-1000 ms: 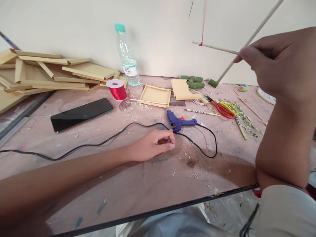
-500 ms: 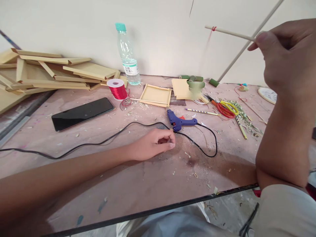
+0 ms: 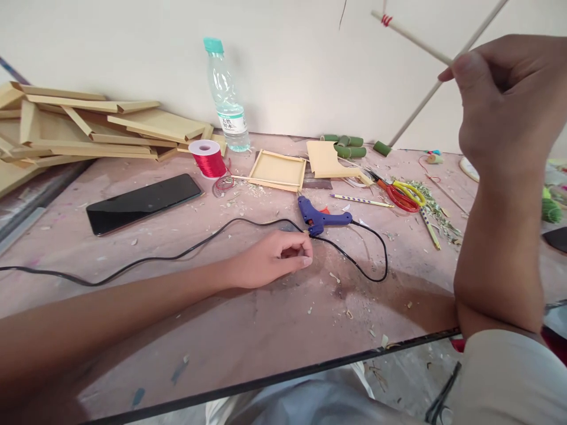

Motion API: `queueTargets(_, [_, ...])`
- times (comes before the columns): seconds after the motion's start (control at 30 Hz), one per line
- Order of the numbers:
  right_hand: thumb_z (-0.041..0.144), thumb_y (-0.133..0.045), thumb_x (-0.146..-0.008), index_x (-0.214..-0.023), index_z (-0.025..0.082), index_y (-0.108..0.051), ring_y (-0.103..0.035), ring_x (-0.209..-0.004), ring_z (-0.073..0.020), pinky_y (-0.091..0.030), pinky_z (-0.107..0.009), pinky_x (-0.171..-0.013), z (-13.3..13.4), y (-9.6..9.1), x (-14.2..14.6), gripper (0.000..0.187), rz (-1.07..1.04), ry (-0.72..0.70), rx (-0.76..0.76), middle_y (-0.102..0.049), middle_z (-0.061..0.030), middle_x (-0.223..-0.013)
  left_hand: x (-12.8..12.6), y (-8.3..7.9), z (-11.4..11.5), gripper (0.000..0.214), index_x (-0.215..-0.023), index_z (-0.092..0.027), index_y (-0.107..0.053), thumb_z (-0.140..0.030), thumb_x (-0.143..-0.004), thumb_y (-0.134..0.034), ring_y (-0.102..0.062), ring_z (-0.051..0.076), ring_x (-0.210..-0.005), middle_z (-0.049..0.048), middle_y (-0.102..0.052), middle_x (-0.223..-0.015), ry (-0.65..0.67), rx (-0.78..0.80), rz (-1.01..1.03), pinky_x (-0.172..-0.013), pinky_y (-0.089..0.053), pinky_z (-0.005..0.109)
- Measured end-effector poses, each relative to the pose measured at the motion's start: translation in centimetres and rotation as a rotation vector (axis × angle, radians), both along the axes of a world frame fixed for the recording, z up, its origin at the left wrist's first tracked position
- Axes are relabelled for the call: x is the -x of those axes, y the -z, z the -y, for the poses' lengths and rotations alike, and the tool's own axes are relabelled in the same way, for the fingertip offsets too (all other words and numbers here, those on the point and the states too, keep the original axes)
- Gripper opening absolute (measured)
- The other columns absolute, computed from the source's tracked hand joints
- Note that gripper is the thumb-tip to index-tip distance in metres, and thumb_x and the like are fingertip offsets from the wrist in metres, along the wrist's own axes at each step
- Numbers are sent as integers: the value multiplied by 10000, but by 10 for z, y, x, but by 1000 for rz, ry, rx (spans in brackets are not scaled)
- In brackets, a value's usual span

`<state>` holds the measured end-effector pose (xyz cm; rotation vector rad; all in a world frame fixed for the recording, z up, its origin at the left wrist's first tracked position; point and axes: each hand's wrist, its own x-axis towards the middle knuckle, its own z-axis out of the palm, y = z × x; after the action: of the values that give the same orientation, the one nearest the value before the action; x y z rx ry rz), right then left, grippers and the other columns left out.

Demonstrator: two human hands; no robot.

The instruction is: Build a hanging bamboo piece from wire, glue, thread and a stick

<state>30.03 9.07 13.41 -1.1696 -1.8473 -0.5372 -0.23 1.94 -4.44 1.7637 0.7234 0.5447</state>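
Note:
My right hand, raised at the upper right, pinches a thin wooden stick between thumb and fingers. Red thread is wound near the stick's far end, and a strand from it runs up out of view. On the table lies my left hand, fingers curled round a hollow with nothing visible inside. Just beyond it is a blue glue gun, its black cord passing behind the hand. Farther back are a small cardboard tray and a spool of red thread.
A phone, a water bottle and stacked cardboard trays occupy the left. Toward the right are a pencil, red-and-yellow scissors, green bamboo pieces and shavings. A wall stands behind the table.
The stick's far end has tipped upward in my right hand. Its thread hung down before and now points up. A blurred greenish thing over the cut cardboard is gone. My left hand stays put.

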Motion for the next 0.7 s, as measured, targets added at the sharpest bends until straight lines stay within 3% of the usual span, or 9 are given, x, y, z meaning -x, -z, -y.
queueTargets(0.13, [315,-656,-979,-923,223,-853,-345,-656,-181,-235,-385,-663,4,-3,2,224,-6,16,78,-323,0,-627,0,0,0,242,-901,-179,-643,-393,-1014,-652,-494,132,-653,-32,-565,-717,0,-1,1,-611,-368,242])
queueTargets(0.53, [435,-590,-1028,-973,268,-853,-376,-702,-209,-241,-403,-695,1,-1,1,316,13,49,42,-323,-14,-665,0,2,0,237,-897,-173,-651,-378,-1015,-660,-494,129,-661,-31,-566,-724,1,-20,5,-623,-366,242])
queueTargets(0.7, [327,-651,-990,-921,227,-873,-363,-652,-160,-258,-375,-663,-2,5,10,253,10,-57,67,-366,3,-620,0,1,0,245,-898,-170,-645,-379,-1025,-653,-458,119,-643,-41,-533,-705,8,-18,15,-608,-343,237])
